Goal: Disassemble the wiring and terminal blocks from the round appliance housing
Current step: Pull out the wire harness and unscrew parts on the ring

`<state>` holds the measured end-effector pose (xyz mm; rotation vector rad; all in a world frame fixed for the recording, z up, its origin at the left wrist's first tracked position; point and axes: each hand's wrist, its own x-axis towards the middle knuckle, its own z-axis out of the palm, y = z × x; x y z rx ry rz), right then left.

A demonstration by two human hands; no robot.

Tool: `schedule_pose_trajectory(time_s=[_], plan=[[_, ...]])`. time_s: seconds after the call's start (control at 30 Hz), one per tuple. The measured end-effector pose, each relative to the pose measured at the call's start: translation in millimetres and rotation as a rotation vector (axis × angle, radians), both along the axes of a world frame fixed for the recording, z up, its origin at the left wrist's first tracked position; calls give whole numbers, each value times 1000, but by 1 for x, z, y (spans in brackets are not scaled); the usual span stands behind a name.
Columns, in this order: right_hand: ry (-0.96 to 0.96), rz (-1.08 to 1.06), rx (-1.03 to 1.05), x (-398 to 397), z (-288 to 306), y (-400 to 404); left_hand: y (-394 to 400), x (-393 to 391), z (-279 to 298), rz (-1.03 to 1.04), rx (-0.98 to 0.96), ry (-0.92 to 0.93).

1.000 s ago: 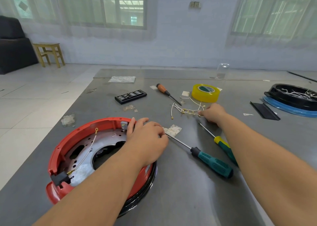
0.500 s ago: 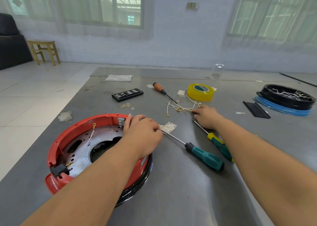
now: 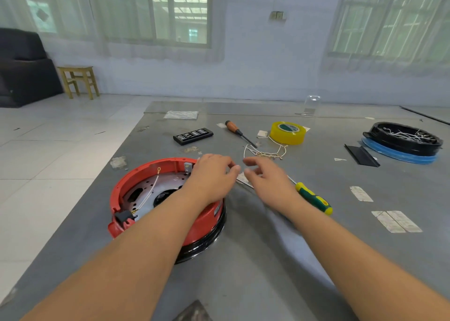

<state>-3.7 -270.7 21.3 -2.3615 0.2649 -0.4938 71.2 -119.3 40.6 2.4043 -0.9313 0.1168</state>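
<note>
We are looking down at a grey counter (image 3: 255, 260) where the round red housing (image 3: 136, 174) is sitting on its black base ring, at the left near the counter's edge. Inside it, a white wire (image 3: 149, 192) with a yellow ring terminal is running across the metal plate toward a black terminal block (image 3: 123, 215) at the housing's near rim. A small grey metal part (image 3: 187, 167) is standing at the far rim.

Our left hand (image 3: 214, 174) is resting over the far right rim of the housing, fingers curled loosely toward the right; we cannot tell whether it is pinching anything. Our right hand (image 3: 267, 177) is hovering just beside it over the counter, fingers relaxed and slightly spread, holding nothing that we can see. The fingertips of the 2 hands are nearly meeting.

Under the right hand, a screwdriver with a green and yellow handle (image 3: 314, 199) is lying on the counter. Beyond the hands, a tangle of removed white wires (image 3: 265, 151) is lying loose, just in front of a yellow tape roll (image 3: 287, 132). An orange-handled screwdriver (image 3: 237, 132) and a black bit case (image 3: 193, 136) are lying to the left of the tape. At the far right, a black round housing (image 3: 403, 139) on a blue ring is holding more white wires, with a black strip (image 3: 361, 155) lying beside it.
</note>
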Motion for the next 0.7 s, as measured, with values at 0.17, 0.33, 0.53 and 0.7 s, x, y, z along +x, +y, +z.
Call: schedule_pose_trajectory(time_s=[0.17,0.33,0.53,0.7], plan=[[11,22,129,-22,-19,49,49,3,31,21,-307,32],[39,35,212,-34,-37,84,130,26,21,402,-448,-39],[66,-64,266,-25,-41,85,167,46,-27,498,-561,545],[-3,-110,227,1,-37,79,162,50,-43,388,-890,772]])
